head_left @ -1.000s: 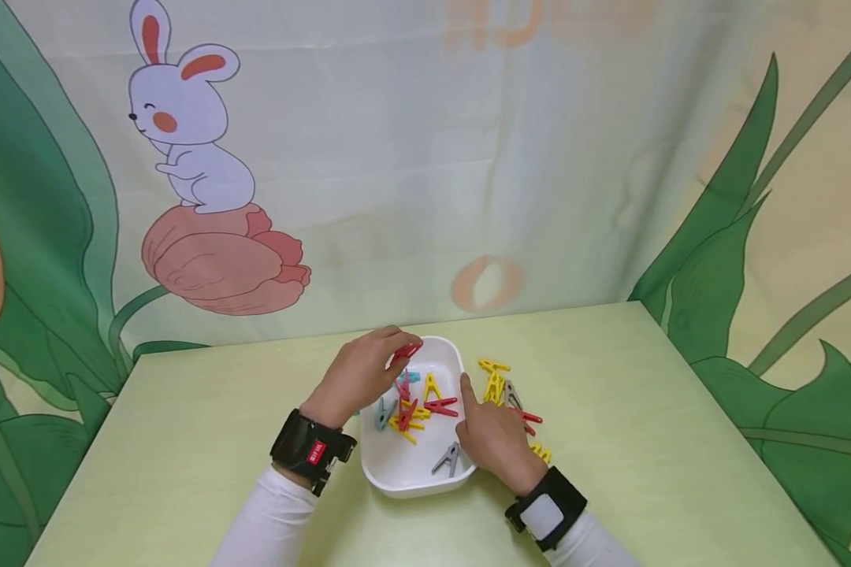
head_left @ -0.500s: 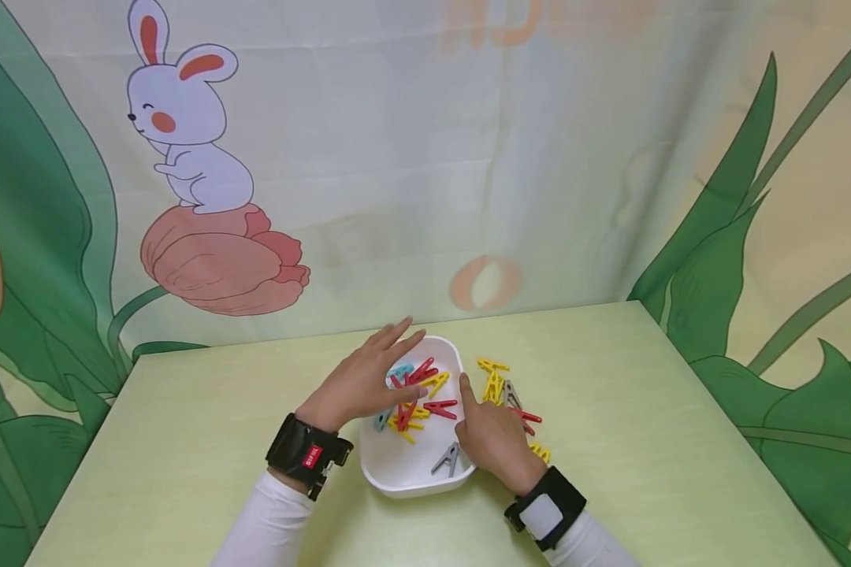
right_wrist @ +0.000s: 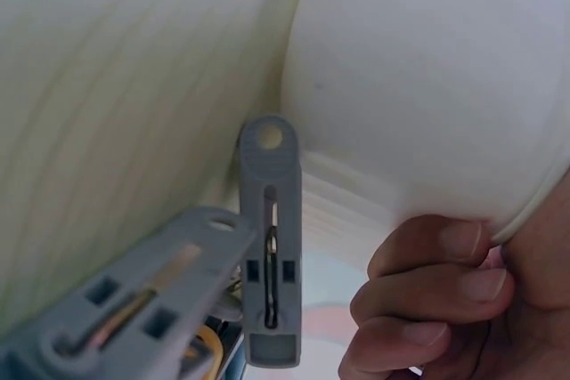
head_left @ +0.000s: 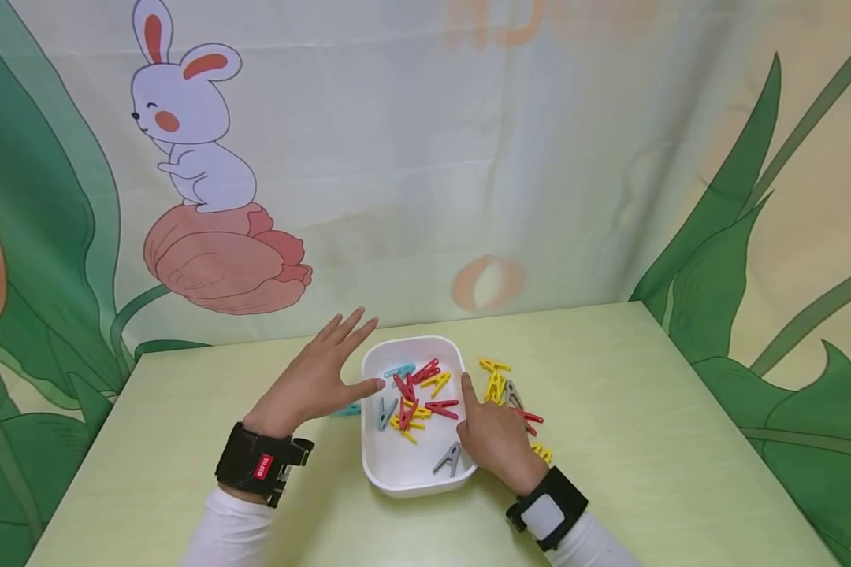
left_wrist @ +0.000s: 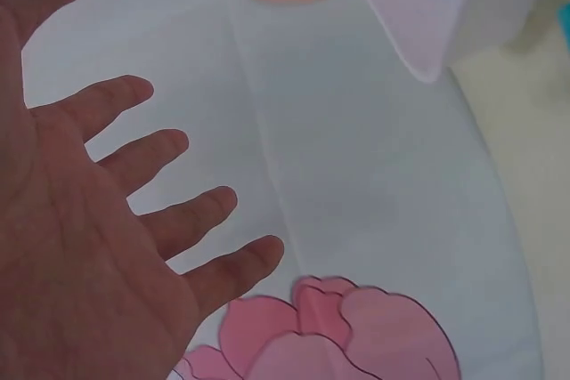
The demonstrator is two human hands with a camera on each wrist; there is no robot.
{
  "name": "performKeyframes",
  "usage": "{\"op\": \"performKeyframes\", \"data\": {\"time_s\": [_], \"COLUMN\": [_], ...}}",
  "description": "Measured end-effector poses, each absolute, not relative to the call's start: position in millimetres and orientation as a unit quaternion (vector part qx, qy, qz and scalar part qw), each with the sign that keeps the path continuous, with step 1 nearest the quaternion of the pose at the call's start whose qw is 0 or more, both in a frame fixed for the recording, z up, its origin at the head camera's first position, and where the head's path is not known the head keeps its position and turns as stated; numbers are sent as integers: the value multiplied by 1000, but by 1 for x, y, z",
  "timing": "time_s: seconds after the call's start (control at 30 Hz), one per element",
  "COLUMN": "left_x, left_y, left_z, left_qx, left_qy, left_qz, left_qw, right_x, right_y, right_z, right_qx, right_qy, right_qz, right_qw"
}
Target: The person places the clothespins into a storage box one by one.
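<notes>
White under mixed red, yellow, blue and grey clothes pegs (head_left: 406, 413), a tray (head_left: 397, 468) stood between a person's hands on a pale desk (head_left: 681, 441) as I looked on. The left hand (head_left: 308, 386) was spread wide, its thumb at the tray; a blue peg (head_left: 351, 409) lay just below that thumb. The right hand (head_left: 496, 437) gripped the tray's rim, forefinger outstretched, with loose pegs (head_left: 495, 387) scattered beside it.

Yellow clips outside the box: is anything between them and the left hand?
Yes. The box stands between the left hand and the yellow clips, and the right hand, at the box's right side, is partly in the way too.
</notes>
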State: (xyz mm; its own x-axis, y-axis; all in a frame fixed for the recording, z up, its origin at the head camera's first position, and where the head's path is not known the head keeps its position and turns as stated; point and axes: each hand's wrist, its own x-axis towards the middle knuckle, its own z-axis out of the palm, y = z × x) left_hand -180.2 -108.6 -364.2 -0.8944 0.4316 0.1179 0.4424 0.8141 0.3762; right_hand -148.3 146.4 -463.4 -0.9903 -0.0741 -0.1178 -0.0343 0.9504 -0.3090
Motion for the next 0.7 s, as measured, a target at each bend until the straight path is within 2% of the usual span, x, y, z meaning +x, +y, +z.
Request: {"op": "performKeyframes", "data": {"time_s": [0.4,0.7], "left_x": [-182,-185], "left_y": [-146,-152], "left_z": [-419,-460], "left_qx": [-199,-170], "left_qy": [-959,-960], "left_qz": [-204,-211], "left_qw": [1,-64], "right_x": [-148,-147], "right_y": [146,147], "right_z": [-463,-463], "right_qx": [-27,-34], "right_qy": [986,986], "right_qz": [-151,-154], "right_qw": [64,52]}}
